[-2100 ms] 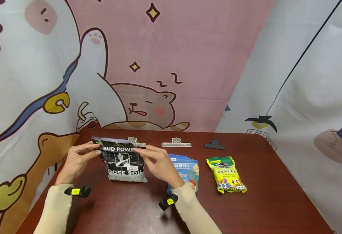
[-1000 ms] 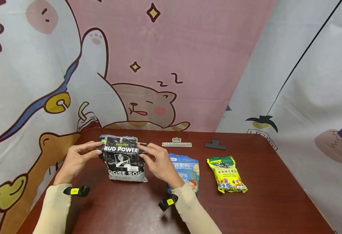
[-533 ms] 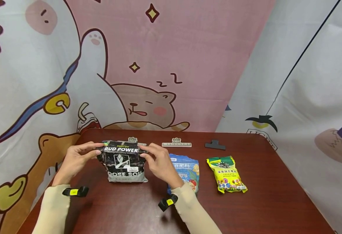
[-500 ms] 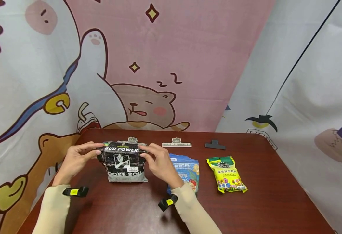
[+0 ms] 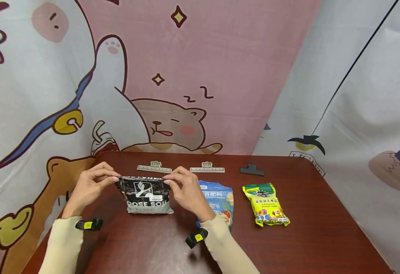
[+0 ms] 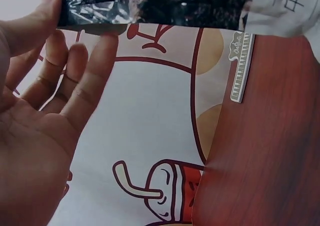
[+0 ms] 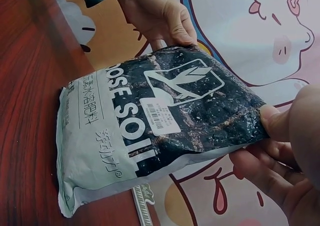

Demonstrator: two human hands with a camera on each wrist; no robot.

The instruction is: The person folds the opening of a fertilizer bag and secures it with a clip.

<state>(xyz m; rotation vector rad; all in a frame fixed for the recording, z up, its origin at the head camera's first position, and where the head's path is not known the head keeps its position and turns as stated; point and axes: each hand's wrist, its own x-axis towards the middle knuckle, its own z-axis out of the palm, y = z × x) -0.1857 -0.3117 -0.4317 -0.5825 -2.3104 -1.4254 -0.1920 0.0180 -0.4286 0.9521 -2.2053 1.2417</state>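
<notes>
Left hand (image 5: 89, 185) and right hand (image 5: 187, 191) pinch black-and-grey plastic bag (image 5: 142, 198), top apparently folded; flat white piano-key clip (image 5: 154, 168) (nearest) lies unattached.

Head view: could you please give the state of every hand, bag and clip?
Black bag: upright, top folded back
Left hand: pinching black bag
Right hand: pinching black bag
Blue bag: lying, partly hidden
Yellow bag: lying flat
Left silver clip: unattached
Right silver clip: unattached
Dark clip: unattached
</notes>
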